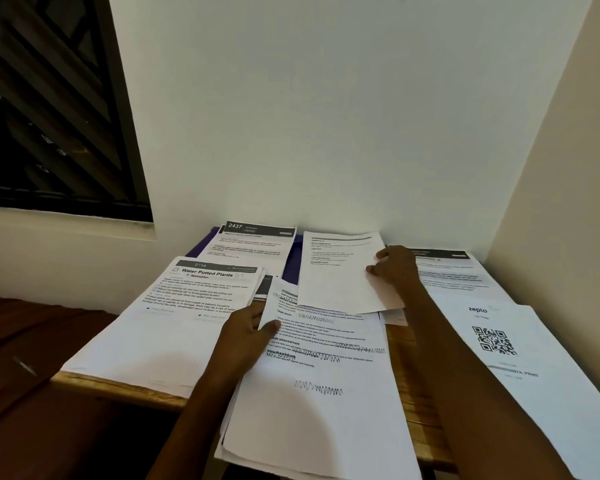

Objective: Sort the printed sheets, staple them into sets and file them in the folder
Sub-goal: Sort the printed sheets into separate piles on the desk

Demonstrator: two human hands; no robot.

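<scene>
Printed sheets cover a small wooden table (406,372). My left hand (246,330) pinches the left edge of the middle stack (319,403), thumb on top of its scribbled top page. My right hand (394,268) holds the right edge of a single sheet (336,271) lying across the top of that stack. To the left lies a "Water Potted Plants" stack (174,323). Behind it a sheet headed 2437 (253,244) rests on a purple folder (291,268). At the right lie a dark-headed sheet (454,271) and a QR-code sheet (520,362).
White walls close the corner behind and to the right of the table. A dark barred window (49,109) is at upper left. A dark brown wooden surface (32,358) lies left of and below the table edge. The stacks overhang the table's front edge.
</scene>
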